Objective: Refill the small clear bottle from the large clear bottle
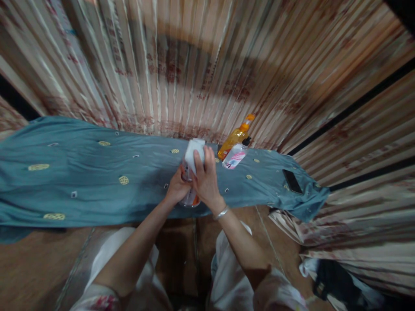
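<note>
Over the near-middle of the cloth-covered table, a clear plastic bottle [188, 201] with a bit of orange on it is in my left hand [177, 186]. The fingers of that hand are wrapped round it. My right hand [206, 179], with a silvery bracelet at the wrist, presses a white folded cloth or tissue [193, 156] against the bottle's far part. Its exact material is unclear. Both hands cover much of the bottle. Just right of them stand a yellow bottle [231, 144] with an orange pump top and a clear bottle [235, 156] with a pink-marked label and black top.
A blue-green cloth with yellow patterns [97, 172] covers the long narrow table. Toward its right end lies a black phone [292, 181]. Pleated curtains [181, 77] hang behind and to the right. Dark and white fabric [337, 280] lies on the floor at lower right.
</note>
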